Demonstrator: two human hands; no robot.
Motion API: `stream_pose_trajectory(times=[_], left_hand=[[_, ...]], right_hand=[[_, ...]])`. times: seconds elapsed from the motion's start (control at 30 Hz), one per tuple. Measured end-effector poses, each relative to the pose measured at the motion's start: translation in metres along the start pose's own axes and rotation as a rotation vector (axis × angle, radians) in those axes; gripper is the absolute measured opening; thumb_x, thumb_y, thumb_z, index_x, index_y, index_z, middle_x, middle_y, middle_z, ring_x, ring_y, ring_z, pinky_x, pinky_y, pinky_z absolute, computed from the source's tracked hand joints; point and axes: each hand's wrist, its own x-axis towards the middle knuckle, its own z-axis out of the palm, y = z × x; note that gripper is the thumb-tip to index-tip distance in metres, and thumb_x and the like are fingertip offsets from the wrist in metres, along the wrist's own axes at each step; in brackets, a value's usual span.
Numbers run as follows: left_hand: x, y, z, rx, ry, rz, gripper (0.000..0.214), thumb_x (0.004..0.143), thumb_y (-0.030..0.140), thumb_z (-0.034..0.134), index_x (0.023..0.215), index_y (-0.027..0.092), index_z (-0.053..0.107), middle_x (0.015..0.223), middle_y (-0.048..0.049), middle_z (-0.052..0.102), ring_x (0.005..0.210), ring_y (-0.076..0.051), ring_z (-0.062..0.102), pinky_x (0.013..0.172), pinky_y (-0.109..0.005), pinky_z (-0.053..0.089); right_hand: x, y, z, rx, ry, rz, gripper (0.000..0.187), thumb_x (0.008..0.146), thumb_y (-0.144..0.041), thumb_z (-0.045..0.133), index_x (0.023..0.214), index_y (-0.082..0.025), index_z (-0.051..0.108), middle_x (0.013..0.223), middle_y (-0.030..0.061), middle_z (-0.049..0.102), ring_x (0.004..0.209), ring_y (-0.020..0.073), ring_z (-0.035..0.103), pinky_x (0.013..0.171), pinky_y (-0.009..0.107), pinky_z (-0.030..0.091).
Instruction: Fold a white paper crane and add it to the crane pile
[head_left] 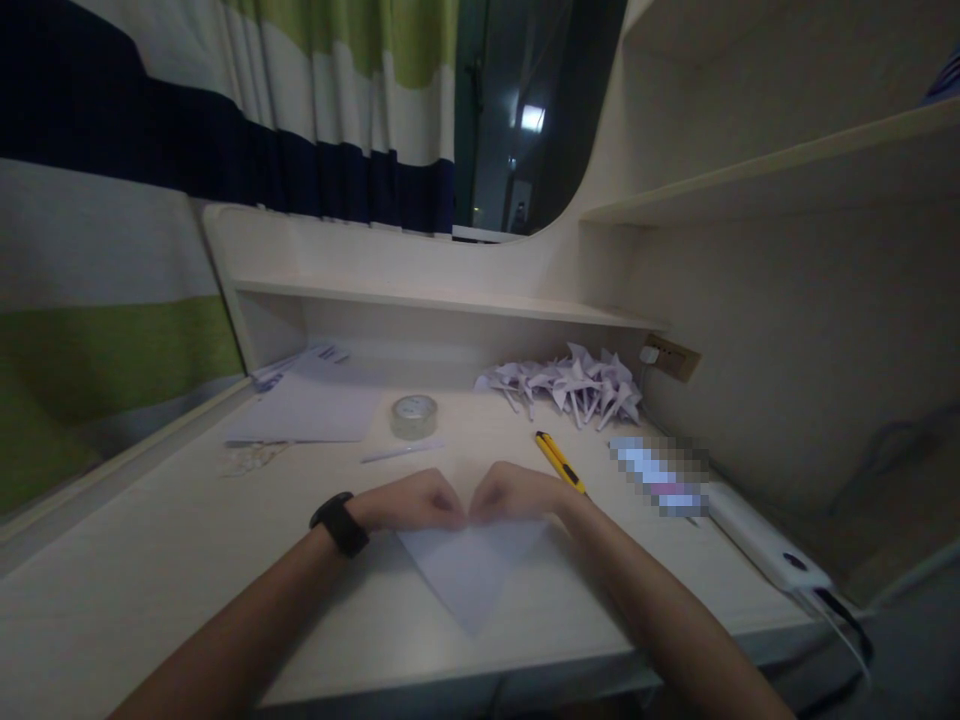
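Note:
A white sheet of paper (474,580) lies on the desk in front of me, its visible part a triangle with one corner towards me. My left hand (412,500), with a black watch on its wrist, is closed at the paper's far edge. My right hand (517,490) meets it there, also closed, with the knuckles of both nearly touching. The fingertips are mostly hidden behind the hands. Just beyond them lie a thin white paper stick (403,451) and a roll of clear tape (413,417). A yellow utility knife (559,461) rests beyond my right wrist.
Several white paper pinwheels (574,385) are heaped at the back right. A stack of white paper (307,405) lies at the back left, with small scraps (255,458) before it. On the right are a blurred-out device (658,478) and a white power strip (765,540) with cables.

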Motion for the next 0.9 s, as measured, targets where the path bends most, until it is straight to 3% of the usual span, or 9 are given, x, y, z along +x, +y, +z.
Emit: stream_pose_trajectory(times=[0.27, 0.47, 0.77, 0.9], left_hand=[[-0.002, -0.005, -0.008, 0.083, -0.007, 0.031, 0.033, 0.085, 0.037, 0.053, 0.062, 0.015, 0.062, 0.054, 0.0028, 0.048, 0.051, -0.01, 0.039, 0.049, -0.022, 0.027], [-0.009, -0.002, -0.016, 0.03, -0.008, -0.072, 0.024, 0.078, 0.029, 0.056, 0.06, 0.015, 0.06, 0.054, 0.0029, 0.05, 0.05, -0.01, 0.04, 0.049, -0.022, 0.029], [-0.025, -0.01, -0.034, -0.014, 0.016, -0.193, 0.029, 0.074, 0.036, 0.062, 0.054, 0.015, 0.06, 0.049, 0.0031, 0.048, 0.045, -0.009, 0.034, 0.045, -0.023, 0.022], [-0.03, -0.016, -0.04, -0.071, 0.012, -0.201, 0.03, 0.073, 0.036, 0.062, 0.05, 0.016, 0.058, 0.044, 0.0037, 0.042, 0.041, -0.009, 0.029, 0.043, -0.025, 0.018]], right_hand=[[0.006, 0.007, 0.002, 0.132, 0.003, 0.047, 0.021, 0.071, -0.025, 0.063, 0.077, -0.009, 0.075, 0.06, -0.0012, 0.06, 0.054, 0.0094, 0.047, 0.051, 0.02, 0.036], [0.005, 0.01, -0.007, 0.144, -0.039, 0.042, 0.021, 0.07, -0.026, 0.065, 0.077, -0.008, 0.074, 0.058, -0.0008, 0.058, 0.052, 0.0086, 0.044, 0.052, 0.021, 0.036], [-0.007, 0.014, -0.023, 0.084, -0.066, -0.003, 0.029, 0.077, -0.035, 0.064, 0.086, -0.01, 0.074, 0.071, 0.0033, 0.067, 0.061, 0.0108, 0.054, 0.062, 0.024, 0.042], [-0.02, 0.02, -0.04, 0.076, -0.089, 0.019, 0.029, 0.077, -0.037, 0.064, 0.083, -0.011, 0.074, 0.072, 0.005, 0.07, 0.063, 0.0123, 0.058, 0.064, 0.025, 0.045]])
